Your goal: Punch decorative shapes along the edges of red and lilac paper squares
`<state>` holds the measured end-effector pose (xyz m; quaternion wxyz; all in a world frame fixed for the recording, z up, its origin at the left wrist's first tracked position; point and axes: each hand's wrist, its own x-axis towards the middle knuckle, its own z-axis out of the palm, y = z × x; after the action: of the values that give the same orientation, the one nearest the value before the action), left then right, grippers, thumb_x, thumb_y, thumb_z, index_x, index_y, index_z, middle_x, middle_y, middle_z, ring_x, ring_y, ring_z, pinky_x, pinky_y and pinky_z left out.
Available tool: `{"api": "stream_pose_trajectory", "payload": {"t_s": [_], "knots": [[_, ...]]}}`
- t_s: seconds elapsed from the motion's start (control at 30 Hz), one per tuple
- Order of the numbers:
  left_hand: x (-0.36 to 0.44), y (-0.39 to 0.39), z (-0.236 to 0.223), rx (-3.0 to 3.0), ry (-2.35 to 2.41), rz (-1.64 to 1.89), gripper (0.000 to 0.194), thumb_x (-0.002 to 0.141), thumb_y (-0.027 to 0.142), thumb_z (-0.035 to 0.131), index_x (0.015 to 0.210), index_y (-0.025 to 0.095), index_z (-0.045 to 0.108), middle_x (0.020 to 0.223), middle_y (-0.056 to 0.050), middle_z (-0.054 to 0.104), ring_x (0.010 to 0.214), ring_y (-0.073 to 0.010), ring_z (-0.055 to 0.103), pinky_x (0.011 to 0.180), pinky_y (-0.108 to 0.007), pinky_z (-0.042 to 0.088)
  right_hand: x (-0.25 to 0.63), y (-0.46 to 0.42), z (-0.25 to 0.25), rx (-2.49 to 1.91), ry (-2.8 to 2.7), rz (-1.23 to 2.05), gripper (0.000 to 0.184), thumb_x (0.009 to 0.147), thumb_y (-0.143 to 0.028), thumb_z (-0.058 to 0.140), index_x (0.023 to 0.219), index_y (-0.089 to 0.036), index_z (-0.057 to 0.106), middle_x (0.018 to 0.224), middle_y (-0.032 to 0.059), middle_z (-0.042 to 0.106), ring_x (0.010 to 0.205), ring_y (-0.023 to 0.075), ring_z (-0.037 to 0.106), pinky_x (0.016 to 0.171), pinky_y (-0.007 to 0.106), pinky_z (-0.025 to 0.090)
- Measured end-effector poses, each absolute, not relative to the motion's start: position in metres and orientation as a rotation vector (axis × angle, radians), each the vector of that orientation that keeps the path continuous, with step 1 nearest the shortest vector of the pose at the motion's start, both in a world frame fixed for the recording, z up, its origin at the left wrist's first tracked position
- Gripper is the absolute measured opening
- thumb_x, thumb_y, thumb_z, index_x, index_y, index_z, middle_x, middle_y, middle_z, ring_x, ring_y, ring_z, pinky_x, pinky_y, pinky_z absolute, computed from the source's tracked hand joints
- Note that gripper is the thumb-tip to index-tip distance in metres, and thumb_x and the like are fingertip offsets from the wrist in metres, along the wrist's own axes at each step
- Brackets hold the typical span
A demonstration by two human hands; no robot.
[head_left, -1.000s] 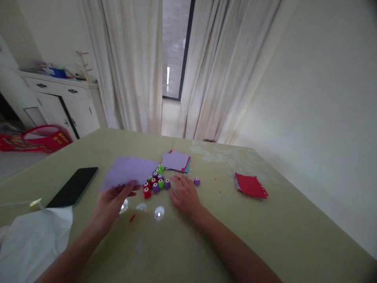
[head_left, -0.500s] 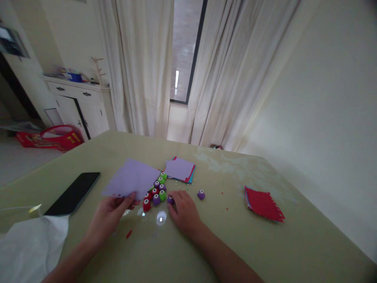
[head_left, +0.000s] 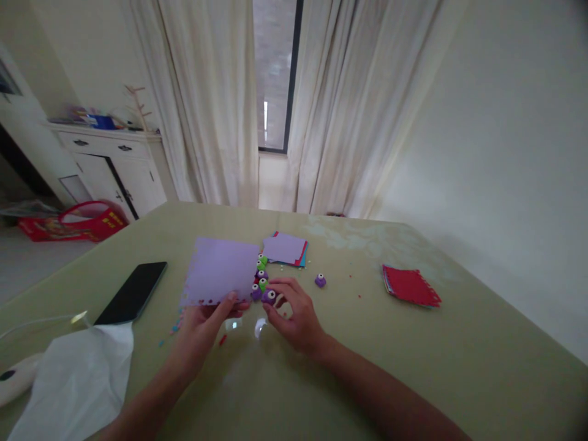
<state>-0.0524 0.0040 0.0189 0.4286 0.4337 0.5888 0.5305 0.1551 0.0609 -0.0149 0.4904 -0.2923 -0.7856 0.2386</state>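
Note:
My left hand (head_left: pixel 214 321) pinches a square sheet of purple paper (head_left: pixel 220 266) at its near edge, thumb on top. Small punched shapes run along the paper's left and near edges. In my right hand (head_left: pixel 296 312), thumb and fingers grip a purple craft punch (head_left: pixel 269 297) with a white round button, close to the paper's near right corner. Several green, purple and red craft punches (head_left: pixel 261 264) cluster beside the paper's right edge, partly covered by it. Another purple craft punch (head_left: pixel 320 280) stands alone to the right of my right hand.
Behind the punches lies a stack of coloured paper (head_left: pixel 282 246); a red-topped stack (head_left: pixel 411 285) is at right. At left are a black phone (head_left: pixel 133 293), a cable, a white tissue (head_left: pixel 78 373) and a white device (head_left: pixel 18 376). Paper bits are scattered about.
My right hand has lifted the purple craft punch off the table toward the paper's corner. My left hand has brought the paper rightward, over part of the punch cluster. The camera view has shifted.

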Motion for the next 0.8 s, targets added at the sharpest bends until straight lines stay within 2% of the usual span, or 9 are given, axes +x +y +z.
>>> {"api": "stream_pose_trajectory", "payload": {"t_s": [0.07,0.13,0.27,0.43,0.53,0.8], "knots": [[-0.049,-0.001,0.015,1.092,1.547,1.221,0.057,0.079,0.068,0.072,0.096,0.015,0.084,0.096,-0.014,0.085,0.098,-0.0348,0.079,0.089,-0.044,0.062,0.151,0.053,-0.02,-0.728,-1.887,0.738,0.031,0.09,-0.022,0.07,0.12,-0.02,0.067,0.101,0.0068,0.07,0.075,0.0162,0.066,0.063,0.026,0.054],[-0.046,-0.005,0.012,1.088,1.615,1.125,0.054,0.08,0.068,0.069,0.096,0.019,0.086,0.101,-0.012,0.085,0.108,-0.0362,0.077,0.096,-0.047,0.06,0.149,0.049,-0.026,-0.767,-1.844,0.889,0.031,0.086,-0.023,0.074,0.116,-0.02,0.066,0.088,0.0018,0.068,0.064,0.0135,0.062,0.062,0.026,0.052],[-0.041,-0.007,0.008,1.067,1.59,1.114,0.045,0.078,0.064,0.068,0.088,0.024,0.086,0.099,-0.008,0.086,0.104,-0.0338,0.078,0.104,-0.044,0.057,0.15,0.053,-0.035,-0.82,-1.692,1.144,0.032,0.081,-0.025,0.081,0.107,-0.02,0.063,0.081,-0.0014,0.065,0.066,0.0137,0.059,0.063,0.025,0.048],[-0.036,-0.004,0.009,1.075,1.614,1.141,0.04,0.074,0.061,0.069,0.08,0.024,0.083,0.085,-0.006,0.085,0.085,-0.0319,0.081,0.087,-0.041,0.065,0.154,0.062,-0.037,-0.819,-1.553,1.4,0.044,0.077,-0.036,0.088,0.114,-0.022,0.069,0.084,0.0001,0.065,0.069,0.0149,0.057,0.064,0.027,0.046],[-0.035,-0.003,0.011,1.062,1.649,1.126,0.036,0.071,0.059,0.069,0.074,0.025,0.082,0.079,-0.004,0.084,0.078,-0.0301,0.081,0.08,-0.038,0.066,0.155,0.065,-0.035,-0.813,-1.531,1.466,0.044,0.075,-0.039,0.091,0.112,-0.023,0.075,0.084,0.0006,0.063,0.07,0.015,0.056,0.064,0.027,0.045],[-0.035,-0.002,0.01,1.136,1.668,1.079,0.034,0.074,0.057,0.068,0.072,0.027,0.081,0.078,-0.004,0.084,0.08,-0.0305,0.081,0.081,-0.038,0.066,0.155,0.065,-0.034,-0.752,-1.369,1.687,0.05,0.071,-0.043,0.094,0.11,-0.019,0.073,0.082,-0.0001,0.065,0.067,0.0121,0.055,0.06,0.023,0.044]]}}
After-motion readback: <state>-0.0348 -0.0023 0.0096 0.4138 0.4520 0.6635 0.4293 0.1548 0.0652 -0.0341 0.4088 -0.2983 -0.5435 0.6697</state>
